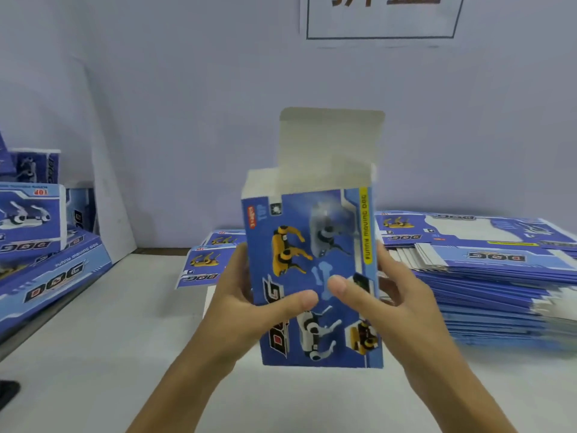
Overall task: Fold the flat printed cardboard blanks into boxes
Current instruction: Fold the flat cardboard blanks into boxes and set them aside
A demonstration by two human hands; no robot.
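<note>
Here the left hand point(249, 303) and the right hand point(384, 295) both grip one box point(312, 276), which is held up in the air above the white table point(93, 354). Each hand wraps a side of the box, with its thumb pressed flat on the blue picture front and its other fingers tucked round behind, where they cannot be seen. The two thumbs nearly meet in the middle of the front. Above the hands, the top of the box is open, and its lid flap point(331, 139) stands straight up, white on the inside. The bottom of the box, below the hands, cannot be seen well enough to say if it is shut. The box looks very light and hollow, made of thin card. It will likely bend or dent if it is squeezed hard in the middle, so it is best held at the edges and corners, where the card is stiffer. The shiny print may be a bit slippery. The lid flap should fold easily along its crease. Just past the right hand sits a big pile of flat blanks point(487, 276). Past the left hand, well apart, are some finished boxes point(31, 210).
</note>
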